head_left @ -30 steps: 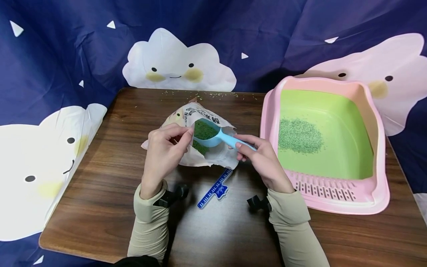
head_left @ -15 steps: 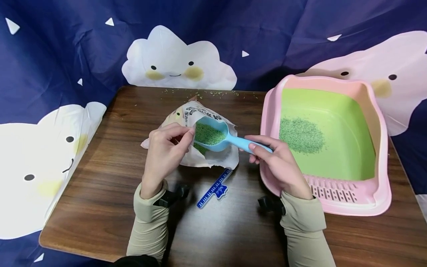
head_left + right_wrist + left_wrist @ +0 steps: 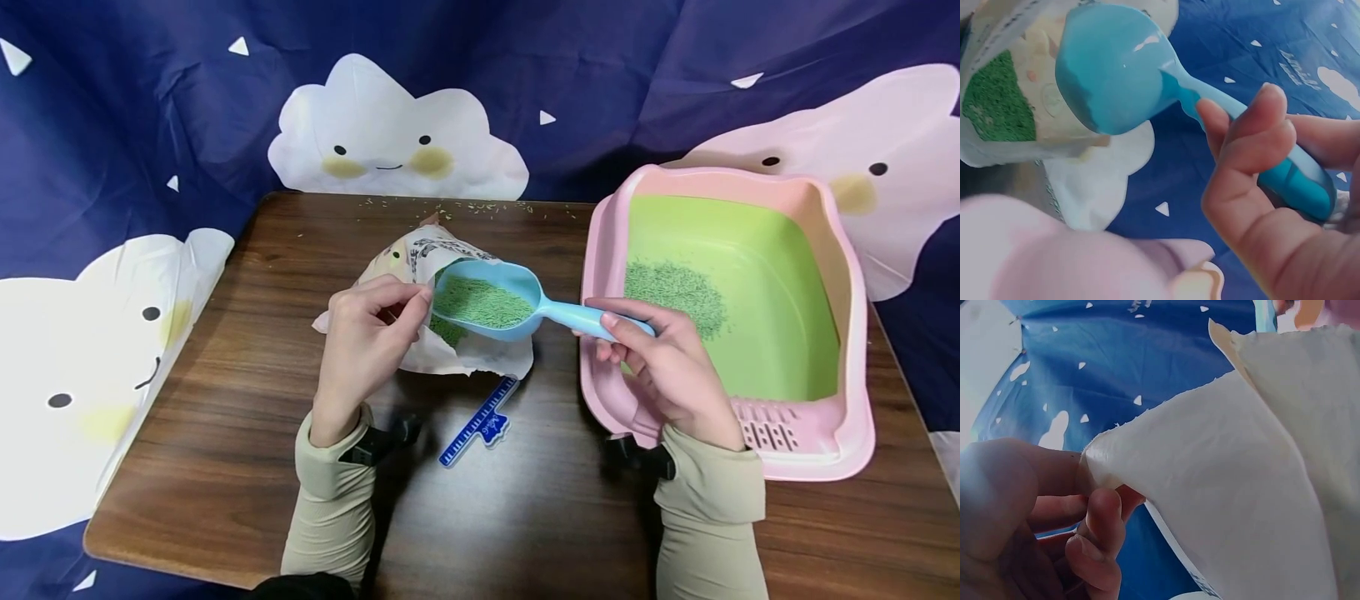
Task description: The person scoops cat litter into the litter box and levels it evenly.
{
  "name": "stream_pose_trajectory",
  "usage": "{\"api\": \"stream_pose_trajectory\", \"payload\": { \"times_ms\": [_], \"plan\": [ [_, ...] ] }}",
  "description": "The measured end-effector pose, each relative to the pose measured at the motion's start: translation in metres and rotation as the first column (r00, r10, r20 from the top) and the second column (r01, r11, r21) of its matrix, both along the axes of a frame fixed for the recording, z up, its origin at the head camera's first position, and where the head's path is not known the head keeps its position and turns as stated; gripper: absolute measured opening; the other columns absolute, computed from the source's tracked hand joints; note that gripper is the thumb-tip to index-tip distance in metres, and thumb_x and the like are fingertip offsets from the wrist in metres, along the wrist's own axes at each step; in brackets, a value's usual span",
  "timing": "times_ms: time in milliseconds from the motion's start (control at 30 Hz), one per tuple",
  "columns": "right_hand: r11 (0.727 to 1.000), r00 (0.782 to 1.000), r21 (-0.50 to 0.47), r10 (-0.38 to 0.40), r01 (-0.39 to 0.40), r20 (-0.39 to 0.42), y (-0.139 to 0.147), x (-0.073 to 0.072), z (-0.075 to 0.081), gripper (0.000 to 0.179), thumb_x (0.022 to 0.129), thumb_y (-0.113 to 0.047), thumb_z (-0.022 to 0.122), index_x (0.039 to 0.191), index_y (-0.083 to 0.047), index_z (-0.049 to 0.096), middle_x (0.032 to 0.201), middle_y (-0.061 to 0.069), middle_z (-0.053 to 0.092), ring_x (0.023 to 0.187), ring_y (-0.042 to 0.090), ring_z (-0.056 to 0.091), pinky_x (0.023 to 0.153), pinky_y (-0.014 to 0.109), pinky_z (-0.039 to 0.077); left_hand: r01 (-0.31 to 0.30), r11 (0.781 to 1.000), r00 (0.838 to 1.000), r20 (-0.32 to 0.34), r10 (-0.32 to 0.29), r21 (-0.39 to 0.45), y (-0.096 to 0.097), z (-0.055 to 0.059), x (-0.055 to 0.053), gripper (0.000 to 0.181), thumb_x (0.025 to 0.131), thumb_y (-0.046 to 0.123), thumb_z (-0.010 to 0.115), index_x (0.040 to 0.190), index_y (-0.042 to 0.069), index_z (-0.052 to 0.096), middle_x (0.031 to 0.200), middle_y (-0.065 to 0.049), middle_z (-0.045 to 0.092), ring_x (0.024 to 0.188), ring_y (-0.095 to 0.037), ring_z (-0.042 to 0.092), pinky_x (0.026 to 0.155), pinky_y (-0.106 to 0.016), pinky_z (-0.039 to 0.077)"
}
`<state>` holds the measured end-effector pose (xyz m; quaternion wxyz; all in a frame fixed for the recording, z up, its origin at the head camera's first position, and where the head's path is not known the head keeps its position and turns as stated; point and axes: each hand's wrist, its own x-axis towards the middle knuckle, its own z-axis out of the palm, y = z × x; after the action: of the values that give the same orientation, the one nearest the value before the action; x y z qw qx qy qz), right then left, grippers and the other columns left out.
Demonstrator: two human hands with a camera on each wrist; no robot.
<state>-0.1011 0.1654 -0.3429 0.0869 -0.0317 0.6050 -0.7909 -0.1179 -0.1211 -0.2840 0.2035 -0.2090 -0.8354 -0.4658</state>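
Observation:
My right hand point(image 3: 667, 358) grips the handle of a light-blue scoop point(image 3: 517, 279), its bowl loaded with green pellets point(image 3: 483, 302). The bowl hangs over the mouth of a white printed bag point(image 3: 468, 358), which holds more green pellets. My left hand point(image 3: 371, 342) pinches the bag's edge between thumb and fingers; the left wrist view shows the pinched corner of the bag point(image 3: 1210, 450) close up. From below, the right wrist view shows the scoop's underside point(image 3: 1113, 69) and the fingers round its handle. Part of the bag's opening is hidden behind the scoop.
A pink litter box point(image 3: 596, 367) with a green floor stands at the right, a patch of green pellets point(image 3: 675, 292) inside. A blue bag clip point(image 3: 480, 421) lies in front of the bag. Stray pellets point(image 3: 480, 207) are scattered along the table's back edge.
My right hand has drawn the scoop rightward and up out of the bag, so its load shows more fully. The left hand keeps its pinch on the bag's edge.

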Motion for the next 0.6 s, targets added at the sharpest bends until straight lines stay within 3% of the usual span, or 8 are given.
{"api": "stream_pose_trajectory", "payload": {
  "times_ms": [100,233,467,600],
  "plan": [
    [0.999,1.0,-0.036,-0.003,0.002,-0.008,0.006,0.002,0.002,0.037,0.086,-0.006,0.057,0.118,0.01,0.05,0.085,0.011,0.065,0.062,0.012,0.057,0.058,0.02,0.051,-0.005,1.0,1.0,-0.002,0.005,-0.012,0.0,0.0,-0.001,0.014,0.08,0.0,0.06,0.068,0.002,0.067,0.053,-0.002,0.05,0.046,-0.01,0.042,0.043,-0.02,0.032],
    [0.997,1.0,-0.075,0.006,-0.008,-0.02,0.012,0.006,0.007,0.034,0.086,-0.003,0.055,0.117,0.011,0.051,0.083,0.01,0.063,0.061,0.012,0.058,0.058,0.02,0.052,0.003,1.0,1.0,-0.009,-0.003,-0.011,-0.006,-0.015,-0.009,0.014,0.082,0.008,0.061,0.07,0.008,0.069,0.055,0.002,0.051,0.046,-0.008,0.043,0.043,-0.019,0.033],
    [0.987,0.997,-0.156,0.041,-0.05,-0.062,0.023,0.011,0.012,0.03,0.089,0.004,0.048,0.117,0.013,0.05,0.086,0.016,0.066,0.061,0.015,0.059,0.057,0.023,0.052,0.001,1.0,1.0,-0.003,-0.001,-0.02,-0.005,-0.012,-0.007,0.014,0.081,0.004,0.06,0.071,0.006,0.069,0.054,0.001,0.051,0.046,-0.009,0.044,0.042,-0.019,0.033],
    [0.99,0.998,-0.138,0.015,-0.023,-0.057,0.031,0.015,0.014,0.031,0.09,0.002,0.046,0.119,0.013,0.048,0.086,0.013,0.065,0.061,0.015,0.057,0.056,0.022,0.051,0.006,1.0,1.0,-0.008,-0.007,-0.024,-0.01,-0.024,-0.013,0.014,0.083,0.013,0.06,0.073,0.013,0.071,0.056,0.006,0.052,0.047,-0.005,0.044,0.043,-0.019,0.034]
  ]
}}
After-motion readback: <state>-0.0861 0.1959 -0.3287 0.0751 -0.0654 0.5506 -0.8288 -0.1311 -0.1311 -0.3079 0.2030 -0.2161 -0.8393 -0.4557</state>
